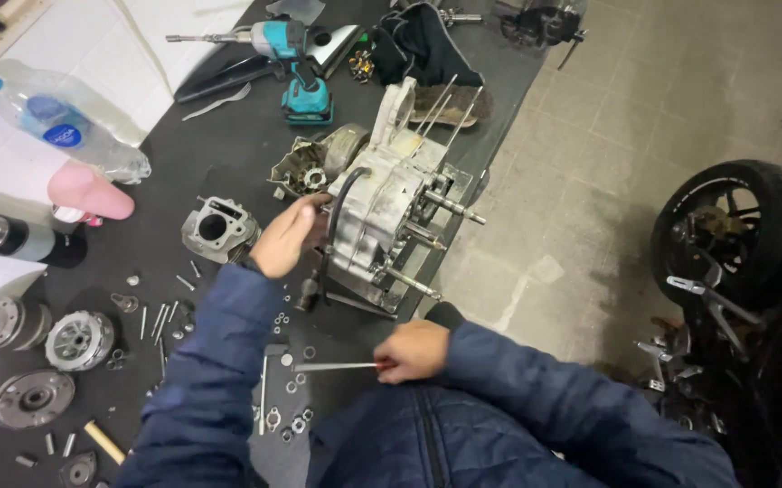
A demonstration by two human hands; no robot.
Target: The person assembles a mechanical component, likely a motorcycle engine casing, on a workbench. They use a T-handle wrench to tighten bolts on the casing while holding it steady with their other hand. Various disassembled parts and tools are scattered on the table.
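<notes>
A grey motorcycle engine crankcase (382, 212) with long studs stands near the right edge of a black workbench (165, 244). My left hand (290, 235) grips its left side, by a black hose. Close to my body, my right hand (414, 351) holds a long thin metal rod (332, 366) that points left over the bench. Both sleeves are dark blue.
A cylinder block (219, 228), clutch and rotor parts (79, 340), several loose bolts and washers (287, 420) lie on the bench. A teal cordless impact driver (296, 68), a plastic water bottle (56, 122) and a pink bottle (88, 192) sit farther back. A motorcycle wheel (734, 230) stands on the tiled floor at right.
</notes>
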